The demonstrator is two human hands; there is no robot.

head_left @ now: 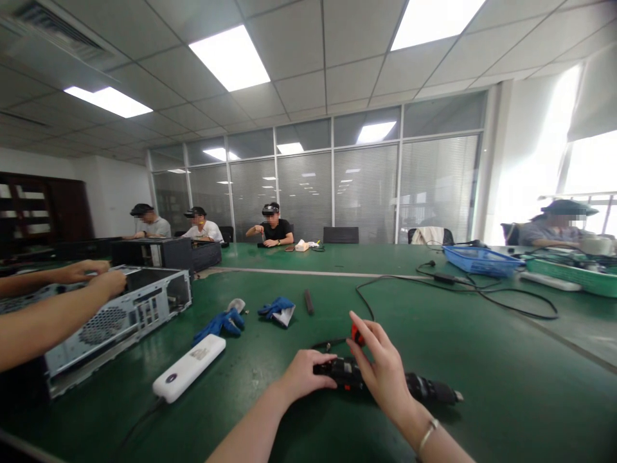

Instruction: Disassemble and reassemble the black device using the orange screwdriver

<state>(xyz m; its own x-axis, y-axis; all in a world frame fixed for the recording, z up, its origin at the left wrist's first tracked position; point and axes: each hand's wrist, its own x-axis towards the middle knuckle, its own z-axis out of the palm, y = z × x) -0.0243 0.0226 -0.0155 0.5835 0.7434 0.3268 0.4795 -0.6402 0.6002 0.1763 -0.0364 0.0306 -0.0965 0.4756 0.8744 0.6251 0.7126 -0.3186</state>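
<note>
A long black power screwdriver [427, 388] lies across the green table in front of me, its pale metal tip pointing right. My left hand [308, 374] is closed around its rear end, thumb and fingers on opposite sides. Above the tool's middle, my right hand [380, 363] pinches a small red and black piece [357, 334] between thumb and fingers. A black cable [369, 299] runs up from near this piece. Another short black lead [330, 343] curves beside the tool's rear. Part of the tool's body is hidden behind my right hand.
At left, another person's hands [103, 278] work on an open computer case [120, 318]. A white power strip [190, 368], blue gloves [219, 326] and a dark bar [308, 302] lie nearby. Blue [482, 262] and green baskets [573, 275] stand at right. Several people sit around the table.
</note>
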